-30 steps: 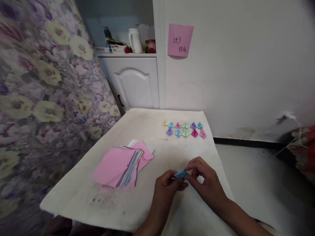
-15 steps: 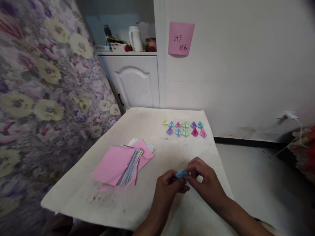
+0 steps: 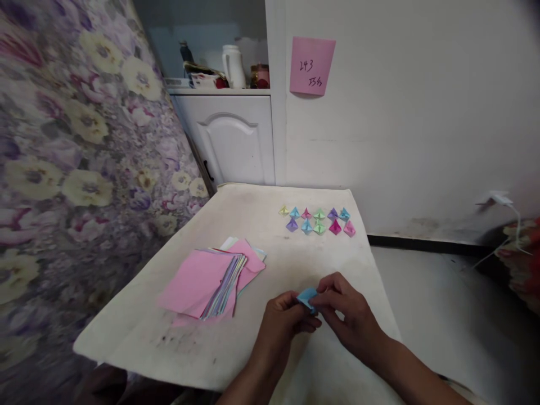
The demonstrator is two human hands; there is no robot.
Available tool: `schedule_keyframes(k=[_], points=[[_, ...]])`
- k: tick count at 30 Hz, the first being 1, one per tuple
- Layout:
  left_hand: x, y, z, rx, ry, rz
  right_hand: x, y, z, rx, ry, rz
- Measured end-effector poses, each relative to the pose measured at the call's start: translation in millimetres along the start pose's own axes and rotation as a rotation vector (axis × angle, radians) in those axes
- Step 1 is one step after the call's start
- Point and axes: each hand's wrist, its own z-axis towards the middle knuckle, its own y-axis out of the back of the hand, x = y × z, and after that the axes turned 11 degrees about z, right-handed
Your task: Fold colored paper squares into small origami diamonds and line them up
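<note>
A small folded piece of blue paper [image 3: 307, 297] is held between my two hands above the near right part of the table. My left hand [image 3: 287, 319] pinches its left side, and my right hand [image 3: 343, 306] grips the right edge with thumb and forefinger. The fingers partly cover the paper's lower part. Farther back, two rows of small folded paper pieces in several colours, such as a magenta one [image 3: 334, 227], lie near the table's right side. To the left of my hands rests a stack of coloured paper sheets [image 3: 198, 281], pink on top.
A cream cloth covers the table [image 3: 253, 208], which stands against a white wall and a cabinet [image 3: 232, 135]. On the cabinet shelf is a white jug [image 3: 233, 66]. A floral curtain [image 3: 84, 157] hangs at the left. A pink note [image 3: 312, 66] is stuck to the wall.
The blue paper has turned and now shows a broader, more opened face. My fingers have shifted slightly on it. The stack and the folded rows stay in place.
</note>
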Motion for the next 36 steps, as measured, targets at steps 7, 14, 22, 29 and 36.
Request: schedule_keyframes(k=[7, 14, 22, 29, 36], points=[[-1, 5.8, 1, 0.057, 0.046, -0.085, -1, 0, 0, 0.053, 0.027, -0.057], [-2, 12.5, 3, 0.124, 0.038, -0.187, -2, 0, 1, 0.065, 0.021, -0.063], [0, 14.4, 5, 0.137, -0.029, -0.278, -7, -3, 0, 0.070, 0.105, -0.126], [1, 11.6, 7, 0.042, -0.022, -0.189, -2, -5, 0, 0.066, 0.095, 0.005], [2, 10.5, 7, -0.016, -0.097, 0.021, 5, -5, 6, -0.161, -0.285, 0.332]])
